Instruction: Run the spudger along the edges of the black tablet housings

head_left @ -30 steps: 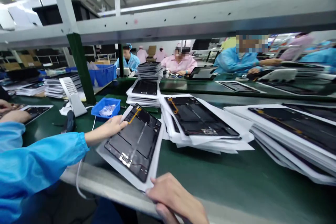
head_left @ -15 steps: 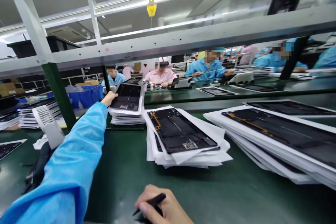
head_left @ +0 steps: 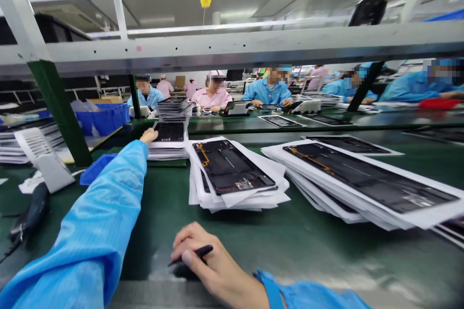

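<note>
My left hand (head_left: 149, 135) is stretched far forward, its fingers closed at the left edge of a black tablet panel (head_left: 169, 132) on a stack of panels and white sheets; the fingertips are small in view. Close to me, my right hand (head_left: 206, 256) is curled around a slim black pen-like tool (head_left: 203, 251) with a pointed tip, just over the green bench (head_left: 159, 231). Beyond my right hand, a second stack of white sheets carries a black tablet back panel (head_left: 232, 164) with an orange flex cable.
Another sheet stack with a black panel (head_left: 362, 174) lies to the right. At left are a white fan (head_left: 45, 159), a black-handled tool (head_left: 32, 212), blue bins (head_left: 103, 118) and a green post (head_left: 60, 111). A metal beam (head_left: 217, 53) crosses overhead. Several co-workers sit opposite.
The panel at my left hand was tilted up and now lies flatter on its stack, uncovering a taller stack behind. The view has shifted; my right hand still holds the black tool.
</note>
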Demonstrator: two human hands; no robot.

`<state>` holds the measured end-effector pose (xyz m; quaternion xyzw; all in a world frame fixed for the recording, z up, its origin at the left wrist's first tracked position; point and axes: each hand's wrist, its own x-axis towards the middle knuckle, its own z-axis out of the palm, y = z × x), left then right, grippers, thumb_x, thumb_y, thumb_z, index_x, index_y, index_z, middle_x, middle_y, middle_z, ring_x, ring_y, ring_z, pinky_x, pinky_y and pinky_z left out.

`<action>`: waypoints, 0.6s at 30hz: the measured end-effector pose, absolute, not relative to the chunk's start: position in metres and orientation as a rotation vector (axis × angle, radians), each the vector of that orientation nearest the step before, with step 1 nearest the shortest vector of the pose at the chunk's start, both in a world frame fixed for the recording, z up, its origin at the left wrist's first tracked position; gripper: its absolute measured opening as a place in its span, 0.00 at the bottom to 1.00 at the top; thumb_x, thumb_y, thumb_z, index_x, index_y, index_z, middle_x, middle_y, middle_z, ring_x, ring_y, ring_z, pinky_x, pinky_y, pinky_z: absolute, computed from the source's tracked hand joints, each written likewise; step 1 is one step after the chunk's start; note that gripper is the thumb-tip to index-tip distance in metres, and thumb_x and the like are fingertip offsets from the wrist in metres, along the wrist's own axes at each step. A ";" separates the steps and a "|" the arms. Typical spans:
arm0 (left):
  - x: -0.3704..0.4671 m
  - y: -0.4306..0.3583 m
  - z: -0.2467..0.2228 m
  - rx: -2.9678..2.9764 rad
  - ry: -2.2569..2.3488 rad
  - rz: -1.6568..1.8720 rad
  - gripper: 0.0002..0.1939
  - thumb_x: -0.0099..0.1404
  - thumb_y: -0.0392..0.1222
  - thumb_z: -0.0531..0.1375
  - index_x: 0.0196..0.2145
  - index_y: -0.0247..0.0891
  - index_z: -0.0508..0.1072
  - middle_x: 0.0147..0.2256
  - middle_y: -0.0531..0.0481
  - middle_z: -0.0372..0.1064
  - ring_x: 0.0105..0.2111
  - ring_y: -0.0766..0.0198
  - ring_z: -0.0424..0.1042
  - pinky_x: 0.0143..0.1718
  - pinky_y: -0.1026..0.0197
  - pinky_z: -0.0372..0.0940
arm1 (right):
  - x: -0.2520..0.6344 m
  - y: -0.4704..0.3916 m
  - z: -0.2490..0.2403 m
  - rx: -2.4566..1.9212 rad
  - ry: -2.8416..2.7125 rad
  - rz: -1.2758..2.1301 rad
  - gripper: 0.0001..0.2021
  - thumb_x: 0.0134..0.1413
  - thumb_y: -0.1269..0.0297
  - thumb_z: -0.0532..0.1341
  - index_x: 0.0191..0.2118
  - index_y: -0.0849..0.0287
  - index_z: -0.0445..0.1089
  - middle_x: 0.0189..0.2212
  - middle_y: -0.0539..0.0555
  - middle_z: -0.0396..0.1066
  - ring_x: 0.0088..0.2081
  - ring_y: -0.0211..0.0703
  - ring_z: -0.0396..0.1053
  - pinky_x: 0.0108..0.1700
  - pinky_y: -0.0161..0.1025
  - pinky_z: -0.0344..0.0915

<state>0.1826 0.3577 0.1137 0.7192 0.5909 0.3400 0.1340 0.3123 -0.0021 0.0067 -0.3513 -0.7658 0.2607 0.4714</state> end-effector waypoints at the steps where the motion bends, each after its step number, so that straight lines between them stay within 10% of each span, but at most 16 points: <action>1: 0.182 0.352 0.114 2.163 1.702 1.006 0.20 0.72 0.47 0.61 0.57 0.36 0.69 0.55 0.41 0.67 0.52 0.53 0.72 0.52 0.45 0.70 | 0.317 -0.004 0.012 -0.782 -1.904 0.554 0.17 0.72 0.56 0.51 0.43 0.56 0.76 0.37 0.55 0.76 0.44 0.43 0.73 0.48 0.39 0.69; 6: 0.175 0.295 0.111 2.761 1.261 1.052 0.18 0.74 0.41 0.57 0.58 0.36 0.68 0.59 0.40 0.65 0.58 0.51 0.66 0.60 0.44 0.62 | 0.372 -0.003 0.053 -0.946 -1.979 -0.206 0.23 0.65 0.79 0.49 0.60 0.55 0.65 0.38 0.56 0.74 0.39 0.44 0.69 0.42 0.42 0.67; 11: 0.184 0.183 0.080 3.298 0.295 0.916 0.11 0.75 0.41 0.53 0.49 0.43 0.74 0.43 0.48 0.74 0.43 0.61 0.71 0.48 0.58 0.63 | 0.428 0.027 0.088 -1.340 -2.268 -0.368 0.18 0.51 0.84 0.54 0.38 0.57 0.75 0.35 0.57 0.73 0.38 0.47 0.64 0.40 0.44 0.63; 18: 0.237 0.115 0.047 3.434 -0.202 1.209 0.14 0.75 0.32 0.50 0.34 0.37 0.72 0.31 0.47 0.70 0.33 0.62 0.66 0.34 0.57 0.55 | 0.434 0.044 0.103 -1.358 -2.533 -0.292 0.15 0.45 0.84 0.53 0.31 0.58 0.68 0.29 0.53 0.68 0.34 0.44 0.59 0.37 0.40 0.56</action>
